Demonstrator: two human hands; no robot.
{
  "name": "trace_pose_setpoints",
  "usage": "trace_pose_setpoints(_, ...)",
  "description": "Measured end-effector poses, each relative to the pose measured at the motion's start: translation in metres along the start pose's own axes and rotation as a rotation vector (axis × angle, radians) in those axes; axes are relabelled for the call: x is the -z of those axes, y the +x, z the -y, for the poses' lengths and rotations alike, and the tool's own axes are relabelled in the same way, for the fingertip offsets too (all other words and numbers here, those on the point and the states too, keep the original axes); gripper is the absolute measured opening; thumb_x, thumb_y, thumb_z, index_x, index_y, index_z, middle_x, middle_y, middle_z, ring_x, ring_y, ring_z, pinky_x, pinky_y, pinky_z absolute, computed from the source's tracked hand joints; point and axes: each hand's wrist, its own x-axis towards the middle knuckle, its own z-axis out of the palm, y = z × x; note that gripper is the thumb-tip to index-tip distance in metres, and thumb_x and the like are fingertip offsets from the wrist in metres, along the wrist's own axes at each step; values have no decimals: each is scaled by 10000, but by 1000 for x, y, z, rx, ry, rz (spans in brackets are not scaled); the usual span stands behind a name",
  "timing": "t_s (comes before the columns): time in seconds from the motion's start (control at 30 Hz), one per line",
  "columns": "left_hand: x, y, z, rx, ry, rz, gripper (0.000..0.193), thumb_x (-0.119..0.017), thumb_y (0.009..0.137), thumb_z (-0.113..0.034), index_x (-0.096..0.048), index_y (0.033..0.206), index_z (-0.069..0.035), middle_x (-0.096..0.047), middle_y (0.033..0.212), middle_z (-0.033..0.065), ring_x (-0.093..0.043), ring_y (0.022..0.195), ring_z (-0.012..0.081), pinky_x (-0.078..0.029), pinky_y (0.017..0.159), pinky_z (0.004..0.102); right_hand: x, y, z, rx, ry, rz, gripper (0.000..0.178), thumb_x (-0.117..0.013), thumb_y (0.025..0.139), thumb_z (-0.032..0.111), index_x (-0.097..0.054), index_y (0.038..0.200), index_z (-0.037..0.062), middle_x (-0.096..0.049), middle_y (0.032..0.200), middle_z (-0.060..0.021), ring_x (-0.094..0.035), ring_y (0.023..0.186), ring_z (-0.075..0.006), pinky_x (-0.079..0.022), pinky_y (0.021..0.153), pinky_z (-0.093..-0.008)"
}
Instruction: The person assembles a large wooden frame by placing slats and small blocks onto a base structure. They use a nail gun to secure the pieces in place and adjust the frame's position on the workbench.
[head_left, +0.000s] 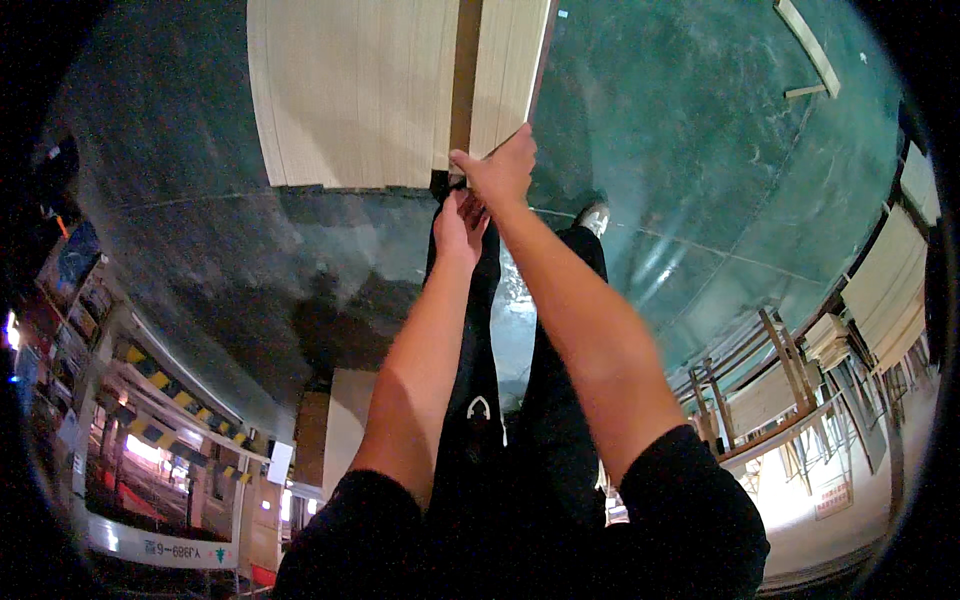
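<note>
At the upper middle, a narrow pale wooden board (506, 75) runs away from me, its near end in the grip of my right hand (503, 172). That hand's thumb lies at the left corner, and its fingers reach over the right edge. Just below this end is my left hand (461, 228), palm turned up, its fingers loosely bent and slightly apart. Part of its fingers is in shadow under the right hand; whether they touch the wood I cannot tell. Left of the narrow board, across a brown strip (465, 80), lies a wide pale wooden panel (350, 95).
The floor (690, 130) is dark green and shiny. Wooden strips (812, 50) lie at the far right. A wooden rack (760, 390) and leaning panels (890, 285) stand on the right. On the left is a machine frame (170, 400) with yellow-black striping. My shoe (594, 217) is near the boards.
</note>
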Motion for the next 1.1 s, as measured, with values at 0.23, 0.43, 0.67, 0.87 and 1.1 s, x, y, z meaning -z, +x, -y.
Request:
trace_pose_setpoints(0.23,20,-88,-26,-86,514,-68,248,-580,1009,-280,-647,1144,-83,-678,1066,26,-651,950,158,-518,793,335,15,-1,16,-174,-83,-29,1093,-849,743,372,-224,1533,-52,-395,1502,-271,-442,1345,-448,-445,1086,-508)
trace_pose_setpoints(0.43,14,-149,-82,-268,519,138,318,-608,987,-298,-620,1217,-80,-660,1186,56,-622,1098,218,-486,889,374,73,-129,11,-71,-45,-117,1009,-870,708,282,-289,1482,-3,-489,1343,-233,-469,1281,-447,-451,1029,-553)
trace_pose_setpoints(0.67,-37,-216,-114,-321,825,258,329,-604,964,-306,-595,1221,-101,-615,1147,35,-588,1057,197,-491,832,377,200,-308,-46,-194,-76,63,925,-882,679,302,-351,1390,43,-483,1338,-199,-487,1258,-434,-456,997,-576)
trace_pose_setpoints(0.87,-48,-269,-88,-252,941,437,382,-565,992,-457,-565,1174,-121,-512,989,13,-529,966,194,-454,898,466,226,-423,-111,-161,-60,-8,979,-888,637,336,-350,1403,48,-481,1326,-198,-480,1246,-424,-435,995,-582)
trace_pose_setpoints(1.1,-46,-298,-78,32,729,474,855,-480,950,-708,-317,1498,-72,-557,1201,161,-555,1053,296,-439,919,513,236,-599,-172,-69,70,-119,1011,-908,581,380,-398,1391,55,-512,1293,-196,-503,1224,-412,-428,999,-569)
